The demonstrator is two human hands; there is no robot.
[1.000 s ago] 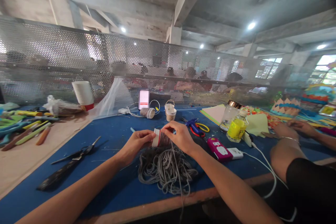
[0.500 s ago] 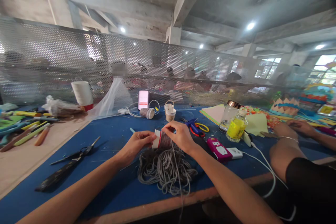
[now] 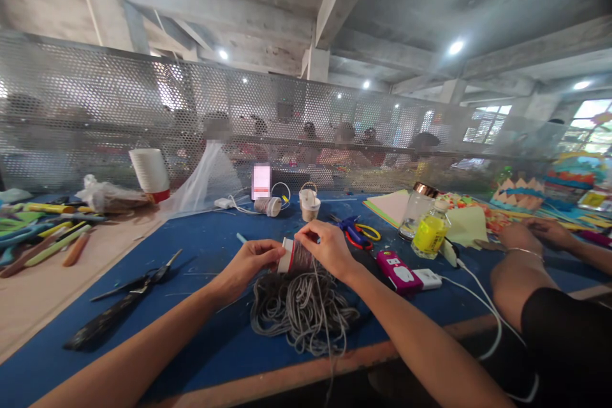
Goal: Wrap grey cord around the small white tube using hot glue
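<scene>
A small paper cup (image 3: 285,256) with a white rim and a red edge is held on its side above the table, its body wound with grey-brown cord (image 3: 302,257). The fingers of my left hand (image 3: 255,261) are closed on the cup's rim end. On the other side, my right hand (image 3: 329,248) pinches the cord against the wrapped wall, and its fingers hide part of the cup. A strand hangs from there past the table's front edge. Directly below lies a loose heap of grey cord (image 3: 303,315).
Black scissors (image 3: 143,287) lie at left on the blue table mat (image 3: 201,338). Behind are a wrapped cup (image 3: 268,206), a small basket-like cup (image 3: 310,205) and a phone (image 3: 261,181). Rightward stand blue pliers (image 3: 352,229), a magenta power bank (image 3: 399,273), a yellow-labelled bottle (image 3: 430,233) and another person's arm (image 3: 519,268).
The cup has tilted slightly in my fingers. Both hands stay in nearly the same place, and the cord heap looks unchanged.
</scene>
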